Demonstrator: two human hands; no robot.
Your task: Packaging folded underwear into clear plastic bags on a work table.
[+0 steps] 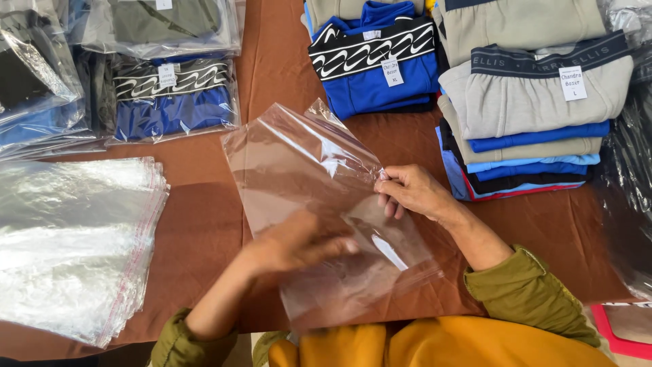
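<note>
- A clear plastic bag [319, 204] is held just above the brown desk [204, 231], in the middle of the view, tilted so that one corner points up and away from the person.
- The left hand [299, 241] is inside or under the bag's near half: it shows through the film, fingers stretched toward the right, slightly spread. Whether it pinches a layer of film cannot be told.
- The right hand [411, 192] is at the bag's right edge, its fingertips drawn together and clamped on that edge, with the film creased where they grip.
- The bag thus spans between the two hands, its far part reaching beyond them toward the folded clothes and its near corner hanging close to the person's yellow garment [435, 343].
- Both wrists come out of olive-green sleeves [530, 292].
- To the left, well apart from the bag, a flat stack of empty clear bags [68, 245] lies on the desk, their edges fanned out.
- Beyond that stack, at the far left, lie garments already packed in clear bags [170, 98], one blue with a black-and-white band.
- Straight ahead lies a folded blue garment [373, 64] with a black-and-white patterned band and a small white tag.
- Right of it stands a pile of folded grey, blue and black garments [530, 115], the top one carrying a white tag.
</note>
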